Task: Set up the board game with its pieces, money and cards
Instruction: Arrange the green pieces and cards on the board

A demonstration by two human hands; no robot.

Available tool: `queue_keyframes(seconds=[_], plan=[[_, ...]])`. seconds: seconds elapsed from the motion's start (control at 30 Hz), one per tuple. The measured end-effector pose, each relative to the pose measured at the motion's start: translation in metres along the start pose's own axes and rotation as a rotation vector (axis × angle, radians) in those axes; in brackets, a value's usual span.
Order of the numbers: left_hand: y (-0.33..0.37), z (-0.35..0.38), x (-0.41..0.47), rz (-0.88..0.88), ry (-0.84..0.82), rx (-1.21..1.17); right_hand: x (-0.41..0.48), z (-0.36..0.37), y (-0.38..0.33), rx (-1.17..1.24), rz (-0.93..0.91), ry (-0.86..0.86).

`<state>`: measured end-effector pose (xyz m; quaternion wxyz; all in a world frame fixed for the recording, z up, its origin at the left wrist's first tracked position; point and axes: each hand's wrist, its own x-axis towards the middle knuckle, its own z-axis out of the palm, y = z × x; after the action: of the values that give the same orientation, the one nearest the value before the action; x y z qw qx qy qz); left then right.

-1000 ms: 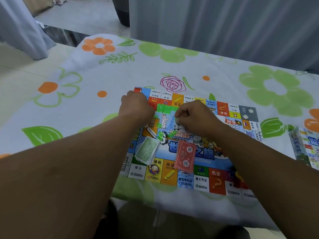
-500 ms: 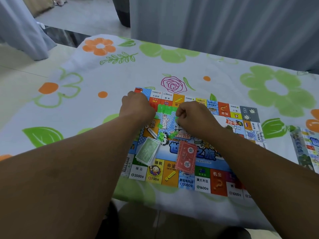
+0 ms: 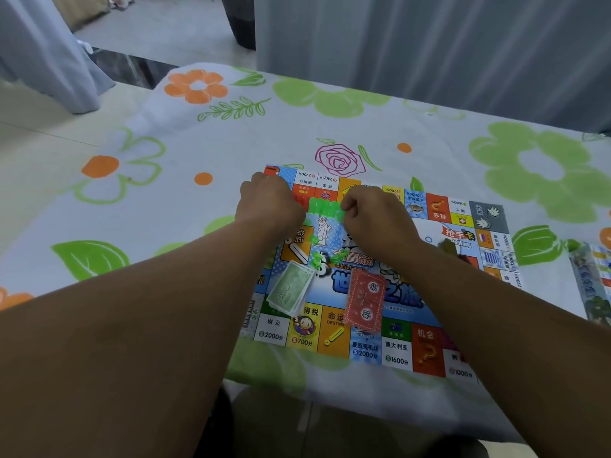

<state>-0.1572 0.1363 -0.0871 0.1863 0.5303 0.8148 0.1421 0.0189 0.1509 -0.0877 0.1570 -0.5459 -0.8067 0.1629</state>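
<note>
Flowered tablecloth (image 3: 205,153) covers the table, with a grey curtain (image 3: 429,44) hanging behind it at the top of the frame. A colourful game board (image 3: 396,355) lies flat at centre right. Above its upper middle, the left hand (image 3: 271,206) and right hand (image 3: 373,216) each grip one end of a green plastic strip (image 3: 325,209), fingers curled tight around it. Below the strip, loose green pieces (image 3: 315,257) sit scattered on the board's centre. A stack of green banknotes (image 3: 291,289) rests lower left on the board, and a stack of red cards (image 3: 365,300) lies just right of it. The game box (image 3: 595,285) sits at the right edge of the frame.
</note>
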Motion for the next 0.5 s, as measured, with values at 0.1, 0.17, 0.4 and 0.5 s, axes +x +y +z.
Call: queue_keyframes(seconds=[0.1, 0.17, 0.4, 0.5], plan=[[-0.0005, -0.001, -0.0007, 0.0, -0.004, -0.004, 0.0004, 0.0011, -0.0009, -0.006, 0.011, 0.005], [-0.0004, -0.0013, -0.0007, 0.002, -0.004, -0.002, 0.0009, 0.0014, -0.0008, -0.003, 0.017, 0.005], [0.0002, -0.0005, -0.0006, 0.004, 0.005, 0.008, 0.0027, 0.002, -0.0019, -0.006, 0.039, -0.006], [0.0002, -0.0007, -0.0003, 0.003, 0.005, 0.014, 0.0027, 0.0018, -0.002, -0.002, 0.045, -0.014]])
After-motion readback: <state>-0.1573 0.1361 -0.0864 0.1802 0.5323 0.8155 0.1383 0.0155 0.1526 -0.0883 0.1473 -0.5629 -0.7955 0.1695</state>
